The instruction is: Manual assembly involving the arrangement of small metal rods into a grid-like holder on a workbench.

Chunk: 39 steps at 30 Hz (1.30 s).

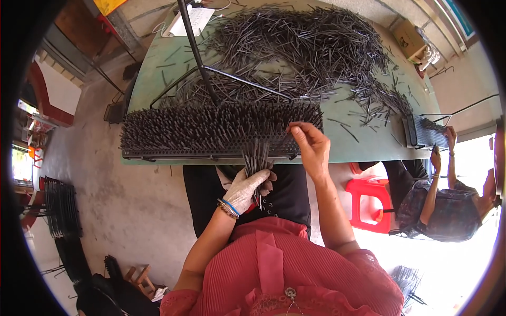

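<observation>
In the head view, the perforated black rack (282, 147) lies along the near edge of the green table (342, 142), most of its holes filled with upright dark strips. Before the rack's front edge, right of its middle, the gloved left hand (247, 188) is wrapped around a bundle of strips (256, 157) pointing up toward it. Over the rack's right end, the bare right hand (314, 146) presses thumb and forefinger together; whether a strip sits between them is too small to tell. Behind the rack spreads a loose pile (300, 42). Each strip looks light, thin and fairly stiff, perhaps slick, likely best pinched near one end; the bundle seems best gripped low, leaving its tips free.
</observation>
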Motion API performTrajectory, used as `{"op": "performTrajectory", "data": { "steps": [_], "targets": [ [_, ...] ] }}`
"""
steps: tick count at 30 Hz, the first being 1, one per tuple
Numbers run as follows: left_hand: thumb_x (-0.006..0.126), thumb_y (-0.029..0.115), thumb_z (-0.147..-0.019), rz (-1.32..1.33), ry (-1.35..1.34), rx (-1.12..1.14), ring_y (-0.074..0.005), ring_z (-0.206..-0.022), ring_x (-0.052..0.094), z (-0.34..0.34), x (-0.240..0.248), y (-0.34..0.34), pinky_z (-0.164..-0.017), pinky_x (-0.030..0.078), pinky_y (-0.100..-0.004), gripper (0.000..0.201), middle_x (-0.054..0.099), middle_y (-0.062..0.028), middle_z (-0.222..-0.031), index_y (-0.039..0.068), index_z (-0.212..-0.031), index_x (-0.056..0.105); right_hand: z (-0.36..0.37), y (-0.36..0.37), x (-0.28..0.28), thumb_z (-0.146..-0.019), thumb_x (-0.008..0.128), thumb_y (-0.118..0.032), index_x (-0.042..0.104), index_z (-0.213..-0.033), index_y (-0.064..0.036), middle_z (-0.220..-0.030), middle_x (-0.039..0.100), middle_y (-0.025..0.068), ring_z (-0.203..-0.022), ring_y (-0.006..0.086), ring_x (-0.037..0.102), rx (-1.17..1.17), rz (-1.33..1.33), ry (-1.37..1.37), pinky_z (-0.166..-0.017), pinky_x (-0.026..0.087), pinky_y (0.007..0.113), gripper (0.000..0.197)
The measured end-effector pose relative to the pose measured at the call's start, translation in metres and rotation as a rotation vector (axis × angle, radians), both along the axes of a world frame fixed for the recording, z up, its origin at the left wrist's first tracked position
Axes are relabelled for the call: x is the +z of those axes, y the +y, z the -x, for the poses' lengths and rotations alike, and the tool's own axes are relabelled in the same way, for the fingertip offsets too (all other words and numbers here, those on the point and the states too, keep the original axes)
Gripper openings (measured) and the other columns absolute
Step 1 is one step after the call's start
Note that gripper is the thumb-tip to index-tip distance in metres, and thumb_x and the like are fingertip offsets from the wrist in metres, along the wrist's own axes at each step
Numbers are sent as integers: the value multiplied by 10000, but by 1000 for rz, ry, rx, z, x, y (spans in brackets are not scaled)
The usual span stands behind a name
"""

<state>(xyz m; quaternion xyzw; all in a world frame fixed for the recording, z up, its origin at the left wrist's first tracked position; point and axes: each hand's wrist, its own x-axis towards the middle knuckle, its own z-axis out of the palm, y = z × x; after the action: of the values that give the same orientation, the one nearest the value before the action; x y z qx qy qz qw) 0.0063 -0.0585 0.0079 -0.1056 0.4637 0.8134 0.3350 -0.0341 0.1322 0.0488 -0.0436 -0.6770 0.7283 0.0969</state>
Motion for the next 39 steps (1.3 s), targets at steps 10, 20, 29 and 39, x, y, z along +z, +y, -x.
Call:
{"op": "performTrajectory", "data": {
  "steps": [10, 20, 29, 39],
  "targets": [
    [598, 162, -924, -31, -64, 15, -206, -779, 671, 1, 0, 5, -637, 551, -293, 240, 679, -122, -956, -22, -1078, 610, 27, 12, -4, -894, 634, -34, 672, -1016, 32, -964, 683, 99, -876, 153, 647, 51, -501, 287, -789, 498, 256, 145],
    [591, 153, -926, -19, -97, 23, -207, -761, 678, 2, -2, 4, -626, 550, -292, 232, 683, -120, -933, -15, -1084, 610, 25, 6, -15, -871, 660, -41, 682, -1043, 3, -971, 711, 88, -891, 165, 652, 17, -559, 327, -842, 486, 275, 179],
    [588, 157, -929, -8, -86, -3, -193, -747, 676, 3, -3, 2, -623, 552, -284, 227, 684, -103, -906, -10, -1080, 621, 23, 1, -23, -800, 698, -20, 696, -1034, -29, -1002, 690, 90, -924, 243, 627, -100, -864, 546, -831, 468, 330, 235],
    [589, 155, -932, -93, -23, 63, -203, -773, 683, 0, 14, 7, -669, 577, -309, 237, 681, -118, -931, -16, -1095, 602, -25, -4, -1, -872, 701, -147, 701, -971, 22, -885, 668, 97, -778, 148, 615, 108, -535, 21, -683, 485, 277, 197]
  ]
}}
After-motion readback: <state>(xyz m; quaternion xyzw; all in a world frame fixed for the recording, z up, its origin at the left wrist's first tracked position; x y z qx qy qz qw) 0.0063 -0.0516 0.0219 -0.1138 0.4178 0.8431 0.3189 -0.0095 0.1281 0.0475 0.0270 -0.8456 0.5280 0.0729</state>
